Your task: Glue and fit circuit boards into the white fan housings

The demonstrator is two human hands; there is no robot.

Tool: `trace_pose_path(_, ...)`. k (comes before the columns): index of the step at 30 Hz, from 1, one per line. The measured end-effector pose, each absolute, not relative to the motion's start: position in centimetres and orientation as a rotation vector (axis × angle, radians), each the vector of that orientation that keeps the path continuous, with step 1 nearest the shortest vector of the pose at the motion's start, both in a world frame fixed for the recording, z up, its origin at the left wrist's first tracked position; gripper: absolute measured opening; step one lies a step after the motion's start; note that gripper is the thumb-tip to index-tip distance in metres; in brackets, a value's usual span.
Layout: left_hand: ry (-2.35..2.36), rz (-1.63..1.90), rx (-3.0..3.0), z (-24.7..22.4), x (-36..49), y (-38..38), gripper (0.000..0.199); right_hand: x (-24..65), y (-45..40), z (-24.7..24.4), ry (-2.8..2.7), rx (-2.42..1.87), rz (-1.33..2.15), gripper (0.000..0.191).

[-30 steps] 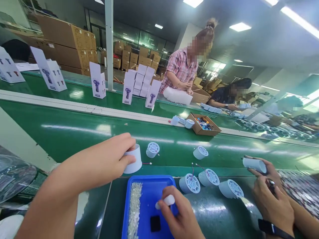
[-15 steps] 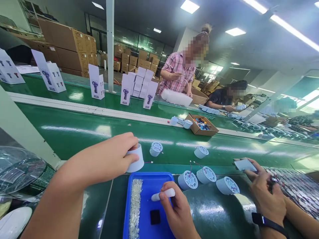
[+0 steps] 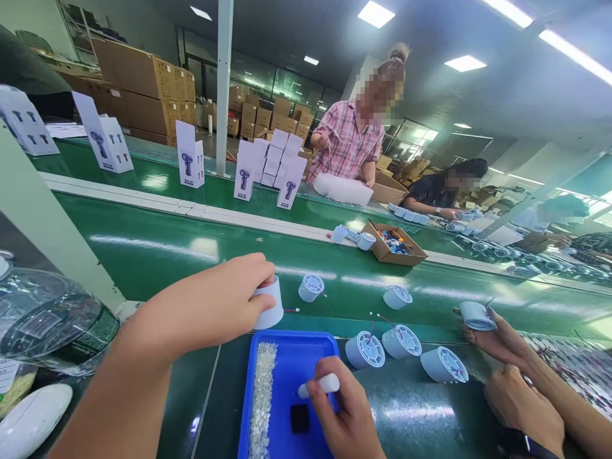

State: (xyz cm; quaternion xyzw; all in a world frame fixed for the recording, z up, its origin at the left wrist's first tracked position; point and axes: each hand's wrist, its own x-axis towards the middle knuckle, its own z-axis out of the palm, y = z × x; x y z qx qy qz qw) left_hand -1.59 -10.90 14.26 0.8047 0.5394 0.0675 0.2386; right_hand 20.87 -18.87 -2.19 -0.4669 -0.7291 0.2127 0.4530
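Note:
My left hand [image 3: 251,296] is closed on a pale blue cylindrical fan housing [image 3: 270,309], which it holds over the belt's near edge behind the blue tray. A thin wire with a small plug sticks out from the housing's right side. My right hand [image 3: 342,401] grips a white pen-like stick [image 3: 327,384] over the blue tray [image 3: 245,408], its tip pointing left. Just below that tip, a black square pad [image 3: 300,419] lies on the tray floor. Small clear pieces [image 3: 262,395] fill a strip along the tray's left side.
Several similar housings [image 3: 366,349] stand right of the tray and on the green belt [image 3: 143,236]. At right, a co-worker's hands [image 3: 521,389] hold another housing [image 3: 478,316]. A plastic bottle [image 3: 52,325] stands left. Printed boxes [image 3: 191,159] and a carton of parts [image 3: 396,245] lie beyond.
The white stick's tip has come down closer to the black pad. My left hand still holds the housing. The co-worker's housing has been turned, and their nearer hand has moved down away from it.

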Motion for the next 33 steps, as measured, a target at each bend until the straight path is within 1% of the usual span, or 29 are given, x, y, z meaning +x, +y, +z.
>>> trace_pose_path(3, 1.471, 0.164, 2.2, 14.2, -1.2, -10.9, 0.019, 21.0, -18.9, -1.8, -1.836, -1.125, 0.448, 0.009)
trace_pose_path(6, 1.455, 0.166, 2.218, 14.0, -1.1, -10.8, 0.019, 21.7, -19.5, -1.9, -1.662, -1.185, 0.379, 0.008)
trace_pose_path(9, 1.432, 0.183, 2.264, 13.7, -1.1, -10.4, 0.022, 22.6, -20.9, -2.3, -1.481, -1.228, 0.375, 0.011)
trace_pose_path(13, 1.403, 0.277, 2.323, 13.1, -1.1, -9.8, 0.023, 23.2, -22.8, -3.1, -1.367, -1.319, 0.323, 0.011)
trace_pose_path(20, 1.426, 0.263, 2.345, 12.9, -0.3, -9.7, 0.025, 23.3, -23.1, -3.7, -1.386, -1.405, 0.339, 0.013)
trace_pose_path(25, 1.365, 0.366, 2.341, 13.5, 0.1, -9.7, 0.022, 23.3, -23.0, -3.9, -1.417, -1.389, 0.397, 0.015)
trace_pose_path(28, 1.361, 0.403, 2.282, 13.7, 0.3, -9.3, 0.024, 23.4, -23.0, -4.1, -1.467, -1.355, 0.409, 0.013)
trace_pose_path(33, 1.213, 0.681, 1.981, 13.3, 1.2, -8.5, 0.025, 23.3, -22.6, -3.3, -1.603, -1.266, 0.429, 0.01)
